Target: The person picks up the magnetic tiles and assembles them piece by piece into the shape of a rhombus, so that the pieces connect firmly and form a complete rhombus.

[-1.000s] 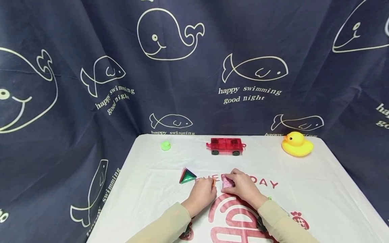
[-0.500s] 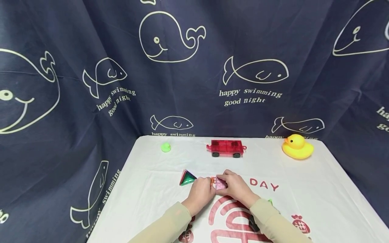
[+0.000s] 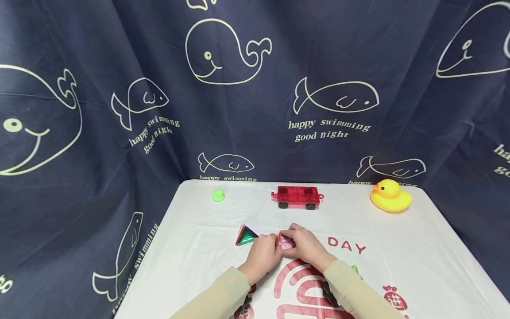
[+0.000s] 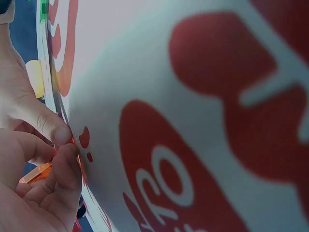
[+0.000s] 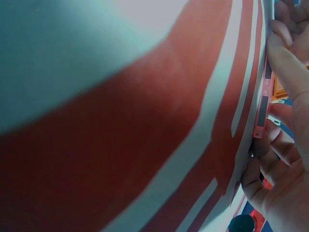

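My left hand [image 3: 263,252] pinches an orange translucent magnetic tile [image 3: 277,239], which also shows behind the curled fingers in the left wrist view as an orange tile edge [image 4: 36,173]. From the other side, my right hand [image 3: 304,243] grips a pink magnetic tile [image 3: 286,242] between thumb and fingers. In the right wrist view the pink tile [image 5: 263,106] lies low along the tablecloth, its edge showing dark magnet strips, right by the orange tile [image 5: 278,89]. Both hands meet at the table's middle, fingertips close together.
A green and red triangular tile piece [image 3: 246,236] lies just beyond my left hand. Farther back stand a red wheeled car base [image 3: 297,196], a small green duck [image 3: 218,195] and a large yellow duck [image 3: 391,196]. A dark blue patterned curtain [image 3: 255,110] rises behind the table.
My right hand has moved left with the pink tile, bringing it up to the orange tile. The left hand stays nearly in place. The head view has tilted slightly upward.
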A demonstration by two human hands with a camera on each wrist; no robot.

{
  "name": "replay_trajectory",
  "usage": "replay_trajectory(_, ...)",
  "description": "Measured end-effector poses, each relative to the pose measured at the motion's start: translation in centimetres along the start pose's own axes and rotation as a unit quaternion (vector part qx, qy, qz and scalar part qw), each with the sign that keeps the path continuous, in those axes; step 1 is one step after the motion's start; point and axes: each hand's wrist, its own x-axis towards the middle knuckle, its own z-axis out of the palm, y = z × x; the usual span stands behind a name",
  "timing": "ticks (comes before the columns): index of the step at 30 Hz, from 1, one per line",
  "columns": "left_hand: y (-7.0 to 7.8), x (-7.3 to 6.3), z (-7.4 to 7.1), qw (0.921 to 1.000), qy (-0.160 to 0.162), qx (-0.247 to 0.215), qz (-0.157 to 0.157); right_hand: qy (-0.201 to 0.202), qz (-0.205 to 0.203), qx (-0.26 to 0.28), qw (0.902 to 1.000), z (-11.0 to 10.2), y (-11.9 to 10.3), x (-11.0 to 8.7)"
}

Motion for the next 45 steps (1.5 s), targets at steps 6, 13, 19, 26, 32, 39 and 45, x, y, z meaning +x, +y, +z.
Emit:
replay_trajectory(6,-0.1,-0.2,0.0,1.0,0.0,-0.009,-0.004,0.003,-0.017,0.005,0.9998,0.2,0.1,0.2)
replay_trajectory(13,-0.1,-0.3,-0.3,0.9999,-0.005,-0.01,-0.007,-0.007,-0.017,0.003,0.9998,0.2,0.2,0.3)
replay_trajectory(19,-0.2,-0.4,-0.6,0.9994,-0.017,-0.028,-0.014,-0.021,-0.008,0.01,0.9997,0.0,0.3,0.3)
replay_trajectory(26,-0.5,-0.4,-0.2,0.9985,-0.03,-0.041,-0.022,-0.031,-0.002,0.04,0.9987,-0.3,0.5,-0.1)
replay_trajectory(32,-0.7,-0.7,0.0,0.9982,-0.031,-0.044,-0.026,-0.043,0.011,0.064,0.997,-0.6,0.6,-0.6)
replay_trajectory(39,-0.9,-0.8,0.0,0.9968,-0.041,-0.062,-0.029,-0.06,0.025,0.071,0.9954,-1.4,1.1,-1.5)
replay_trajectory(45,-0.8,-0.9,-0.2,0.9954,-0.045,-0.077,-0.036,-0.07,0.037,0.066,0.9946,-3.2,2.0,-3.0)
